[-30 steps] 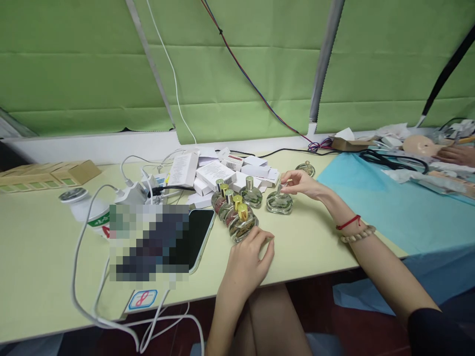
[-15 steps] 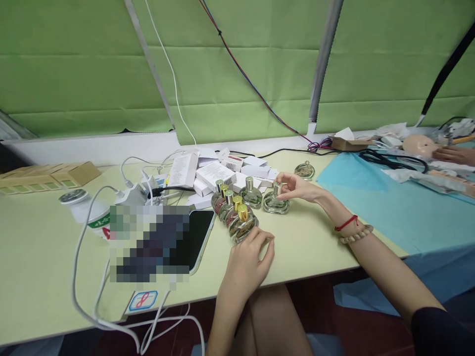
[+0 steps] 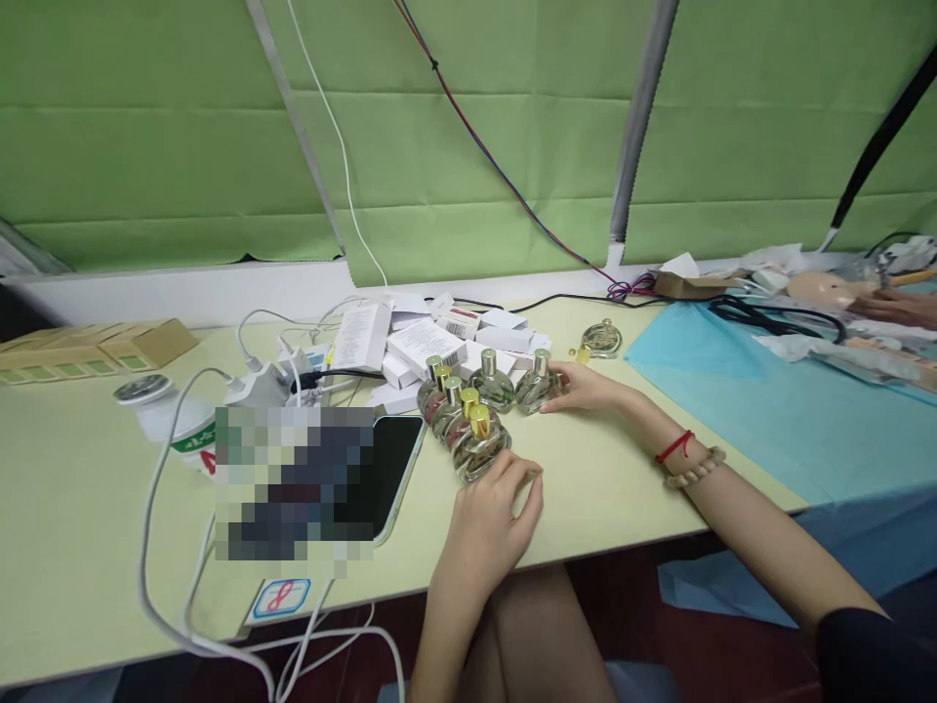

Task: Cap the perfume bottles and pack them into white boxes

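My right hand [image 3: 582,389] grips the side of a clear glass perfume bottle [image 3: 536,389] with a shiny pale-gold cap; the bottle tilts slightly. Beside it stands another clear perfume bottle [image 3: 492,386]. Several more bottles are grouped to the left, some pinkish, with gold or silvery caps. Near the front one, a gold-capped perfume bottle [image 3: 477,454], my left hand [image 3: 494,517] rests at the table's front with fingers curled inward and nothing visible in them. Past my right hand lie a loose gold cap [image 3: 584,353] and a round, ornate bottle [image 3: 601,338].
White cartons and papers [image 3: 428,344] are heaped behind the bottles. A phone [image 3: 377,478], a power strip with white cables [image 3: 256,386] and a white tub [image 3: 172,420] are on the left. Blue sheeting [image 3: 768,410] covers the right side, where another person's hand [image 3: 897,305] shows.
My right hand has gone from the bottle's cap to its side, and the bottle has shifted left and turned. The small gold cap behind that hand has come into view. My left hand stays put.
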The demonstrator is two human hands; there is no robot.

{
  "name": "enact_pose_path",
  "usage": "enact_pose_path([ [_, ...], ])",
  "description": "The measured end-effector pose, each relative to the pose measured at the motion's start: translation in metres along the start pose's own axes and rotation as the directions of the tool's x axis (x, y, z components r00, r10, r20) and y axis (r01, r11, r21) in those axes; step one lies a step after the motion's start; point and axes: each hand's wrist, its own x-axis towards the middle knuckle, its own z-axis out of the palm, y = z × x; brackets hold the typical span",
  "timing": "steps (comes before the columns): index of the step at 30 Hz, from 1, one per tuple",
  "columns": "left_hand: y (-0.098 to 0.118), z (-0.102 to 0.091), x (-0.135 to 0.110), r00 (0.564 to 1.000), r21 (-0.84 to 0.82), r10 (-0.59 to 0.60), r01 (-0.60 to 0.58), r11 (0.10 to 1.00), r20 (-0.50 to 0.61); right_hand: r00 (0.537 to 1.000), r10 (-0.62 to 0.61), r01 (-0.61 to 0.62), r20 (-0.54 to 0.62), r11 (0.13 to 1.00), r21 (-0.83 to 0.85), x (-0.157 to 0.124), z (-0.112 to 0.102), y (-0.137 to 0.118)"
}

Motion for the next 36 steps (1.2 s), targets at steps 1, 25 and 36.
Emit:
enact_pose_path([
  [1,0.0,0.0,0.0,1.0,0.0,0.002,-0.002,1.0,0.0,0.999,0.024,-0.026,-0.043,0.999,-0.037,0.001,0.0,0.002],
  [25,-0.001,0.002,-0.001,1.0,0.002,0.018,-0.018,1.0,-0.026,0.531,0.117,-0.483,-0.839,0.855,-0.187,-0.005,-0.029,0.036],
  [36,-0.001,0.001,-0.002,1.0,-0.004,0.012,-0.012,1.0,-0.02,0.522,0.223,-0.633,-0.823,0.748,-0.199,-0.009,-0.035,0.038],
])
